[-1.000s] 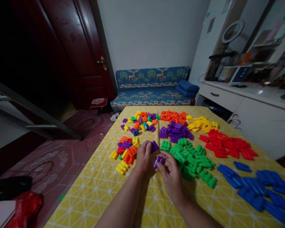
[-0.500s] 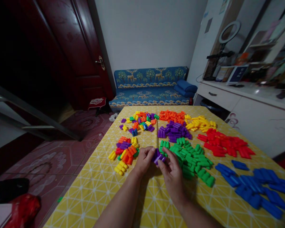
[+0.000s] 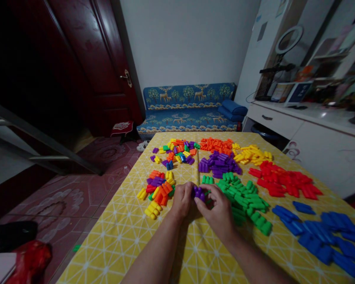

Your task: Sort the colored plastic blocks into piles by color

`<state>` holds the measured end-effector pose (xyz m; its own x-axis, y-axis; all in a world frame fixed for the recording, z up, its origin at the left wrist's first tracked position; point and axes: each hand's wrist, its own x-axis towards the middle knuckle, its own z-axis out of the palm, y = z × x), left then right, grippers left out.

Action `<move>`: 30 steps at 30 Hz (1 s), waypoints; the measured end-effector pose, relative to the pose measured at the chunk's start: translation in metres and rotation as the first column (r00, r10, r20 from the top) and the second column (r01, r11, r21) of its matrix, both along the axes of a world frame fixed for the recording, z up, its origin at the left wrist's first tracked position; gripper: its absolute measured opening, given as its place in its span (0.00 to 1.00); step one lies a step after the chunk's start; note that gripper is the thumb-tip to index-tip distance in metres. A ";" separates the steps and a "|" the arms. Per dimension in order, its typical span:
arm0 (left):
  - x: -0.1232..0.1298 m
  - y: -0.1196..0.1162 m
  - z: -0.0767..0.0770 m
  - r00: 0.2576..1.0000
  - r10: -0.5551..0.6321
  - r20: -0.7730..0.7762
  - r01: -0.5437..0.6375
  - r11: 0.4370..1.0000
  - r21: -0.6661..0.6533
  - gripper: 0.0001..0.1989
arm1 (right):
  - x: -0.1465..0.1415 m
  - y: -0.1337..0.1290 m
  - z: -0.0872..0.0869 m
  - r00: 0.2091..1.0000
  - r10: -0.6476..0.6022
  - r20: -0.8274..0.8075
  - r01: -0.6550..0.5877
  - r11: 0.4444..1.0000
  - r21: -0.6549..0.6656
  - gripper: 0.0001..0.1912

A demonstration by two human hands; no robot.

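Both hands meet over the near middle of the table, closed on purple building blocks (image 3: 198,193). My left hand (image 3: 182,200) grips them from the left, its fingers curled and partly hiding them. From the right, my right hand (image 3: 217,207) pinches the blocks between thumb and fingers, with their knobbed ends showing. I cannot tell how many pieces are held. Just right of my right hand lies a heap of green blocks (image 3: 245,197). A pile of purple blocks (image 3: 220,163) sits beyond the hands, and a small mixed-colour pile (image 3: 159,187) lies to the left.
The table has a yellow patterned cloth (image 3: 115,244). Orange blocks (image 3: 215,145), yellow blocks (image 3: 251,154), red blocks (image 3: 284,179) and blue blocks (image 3: 319,232) lie in separate heaps. Another mixed pile (image 3: 177,152) is farther back. A blue sofa (image 3: 189,114) stands behind; a white cabinet (image 3: 328,138) is at right.
The purple blocks have been turned so their knobbed ends face me. My left fingers have curled more tightly round them, and my right fingers have closed in. The view has shifted slightly.
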<state>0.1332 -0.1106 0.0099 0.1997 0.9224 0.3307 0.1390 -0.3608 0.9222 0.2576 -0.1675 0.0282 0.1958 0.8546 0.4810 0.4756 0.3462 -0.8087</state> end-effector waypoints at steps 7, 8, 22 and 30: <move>0.006 -0.003 0.013 0.998 0.065 0.023 -0.064 0.997 -0.045 0.33 | 0.064 0.126 0.033 0.958 -0.248 0.145 0.265 0.957 -0.116 0.16; 0.007 -0.003 0.013 0.998 0.059 0.014 -0.059 0.997 -0.046 0.33 | 0.071 0.143 0.036 0.935 -0.263 0.237 0.303 0.941 -0.153 0.15; 0.004 0.002 0.004 0.997 0.067 -0.034 -0.068 0.997 -0.035 0.32 | 0.082 0.189 0.031 0.782 -0.107 0.614 0.312 0.920 -0.237 0.16; 0.004 0.001 0.005 0.998 0.057 -0.029 -0.058 0.998 -0.035 0.31 | 0.095 0.185 0.024 0.821 -0.163 0.547 0.345 0.905 -0.248 0.13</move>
